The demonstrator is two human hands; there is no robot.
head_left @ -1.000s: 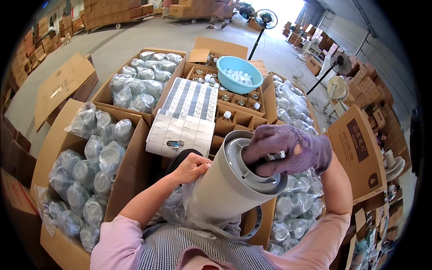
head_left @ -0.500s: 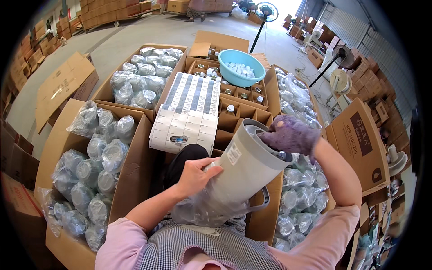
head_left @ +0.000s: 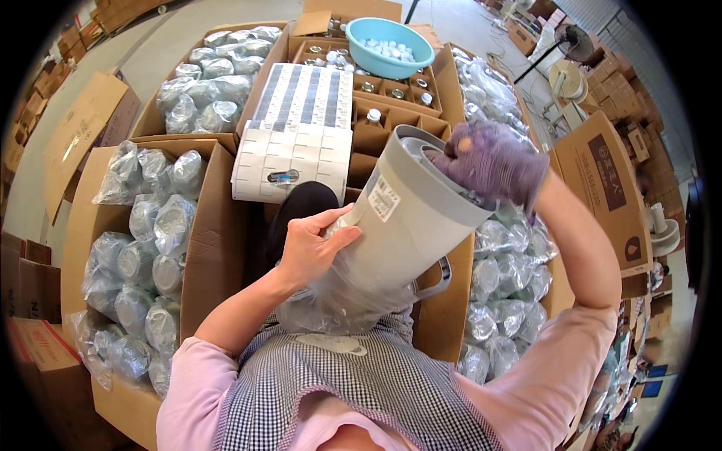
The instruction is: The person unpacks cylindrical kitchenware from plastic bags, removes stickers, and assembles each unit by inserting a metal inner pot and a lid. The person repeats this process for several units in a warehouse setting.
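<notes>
A tall grey-white cylindrical container (head_left: pixel 406 207) with a side handle and a small label leans across my lap, its top tilted away to the right. A clear plastic bag (head_left: pixel 338 293) bunches around its lower end. My bare left hand (head_left: pixel 316 244) grips the container's left side, thumb on the bag's edge. At the top end, my right hand (head_left: pixel 489 165), in a purple-grey knit glove, closes over the rim. Its fingertips are hidden, so I cannot see exactly which part of the top they hold.
Open cartons with bag-wrapped glassware flank me, including a left carton (head_left: pixel 214 248). Printed label sheets (head_left: pixel 308 98) lie ahead of my lap. Beyond, a blue basin (head_left: pixel 425 64) of small white caps sits on a divided carton of bottles (head_left: pixel 376 139). A closed carton (head_left: pixel 602 188) stands right.
The view has tipped down, so the boxes ahead sit higher in it. Both hands keep hold of the container, and my right hand has shifted slightly at its rim.
</notes>
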